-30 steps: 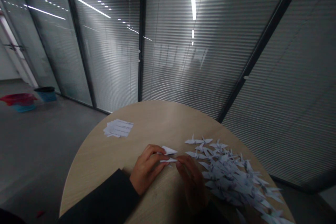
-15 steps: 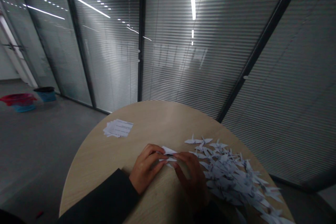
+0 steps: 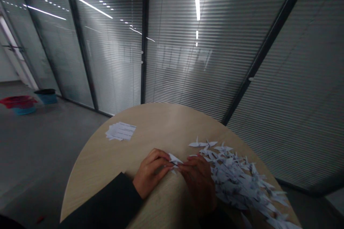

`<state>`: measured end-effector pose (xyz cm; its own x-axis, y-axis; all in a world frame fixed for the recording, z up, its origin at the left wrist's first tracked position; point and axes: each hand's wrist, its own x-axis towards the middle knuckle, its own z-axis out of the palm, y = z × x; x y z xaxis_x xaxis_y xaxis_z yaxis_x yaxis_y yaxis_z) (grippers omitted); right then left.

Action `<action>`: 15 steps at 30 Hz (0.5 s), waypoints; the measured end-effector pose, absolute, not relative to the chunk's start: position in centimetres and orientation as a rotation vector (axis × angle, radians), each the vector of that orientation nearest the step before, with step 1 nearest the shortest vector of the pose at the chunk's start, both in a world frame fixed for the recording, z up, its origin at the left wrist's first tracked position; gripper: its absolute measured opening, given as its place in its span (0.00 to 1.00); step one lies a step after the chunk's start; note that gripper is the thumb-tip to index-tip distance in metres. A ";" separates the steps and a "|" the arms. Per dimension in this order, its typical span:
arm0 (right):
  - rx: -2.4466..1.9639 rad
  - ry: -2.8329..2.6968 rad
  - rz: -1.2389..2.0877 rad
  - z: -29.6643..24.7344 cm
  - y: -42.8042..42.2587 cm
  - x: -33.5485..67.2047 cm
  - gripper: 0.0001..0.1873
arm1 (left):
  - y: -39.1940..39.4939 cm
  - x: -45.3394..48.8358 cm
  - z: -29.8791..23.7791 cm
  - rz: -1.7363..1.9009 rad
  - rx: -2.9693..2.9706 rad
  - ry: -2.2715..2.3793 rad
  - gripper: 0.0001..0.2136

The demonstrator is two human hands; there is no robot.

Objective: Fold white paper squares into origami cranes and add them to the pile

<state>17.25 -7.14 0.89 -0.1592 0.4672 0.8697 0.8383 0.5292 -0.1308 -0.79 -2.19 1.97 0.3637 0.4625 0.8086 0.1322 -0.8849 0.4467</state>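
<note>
Between my hands, just above the round wooden table (image 3: 107,175), is a small white folded paper (image 3: 176,159). My left hand (image 3: 152,170) pinches its left side between thumb and fingers. On the right side, my right hand (image 3: 199,177) closes its fingertips on the same paper. My fingers cover much of its lower part, so the exact fold is hard to make out. Right beside my right hand spreads a heap of white paper cranes (image 3: 239,179), with pointed wings and necks sticking out.
A loose stack of printed paper sheets (image 3: 120,131) lies at the table's left. Behind the table stands a glass partition (image 3: 185,75) with blinds. On the floor at far left are a bin with a red liner (image 3: 20,103) and a blue bin (image 3: 47,96).
My right hand has shifted slightly right and its fingers have drawn closer together on the paper. The paper now looks narrower and more tilted. My left hand has barely moved.
</note>
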 end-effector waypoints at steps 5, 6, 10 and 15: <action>-1.175 -1.630 -0.361 0.7 -6.8 16.8 0.08 | -2.0 -0.9 2.1 1.477 2.253 0.597 0.06; -1.202 -1.586 -0.336 0.5 -6.7 16.7 0.14 | -2.0 -0.9 2.0 1.454 2.235 0.607 0.07; -1.212 -1.702 -0.328 -0.1 -6.4 16.7 0.18 | -1.8 -1.1 1.6 1.353 2.152 0.652 0.11; -1.173 -1.809 -0.422 -0.2 -6.3 17.0 0.13 | -1.8 -1.0 1.3 1.233 1.964 0.681 0.24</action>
<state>16.96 -6.35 -0.22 -0.1338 0.5419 0.8297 0.8528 0.4894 -0.1821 -0.98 -1.83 1.28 0.4060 0.7387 0.5381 0.0623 -0.6098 0.7901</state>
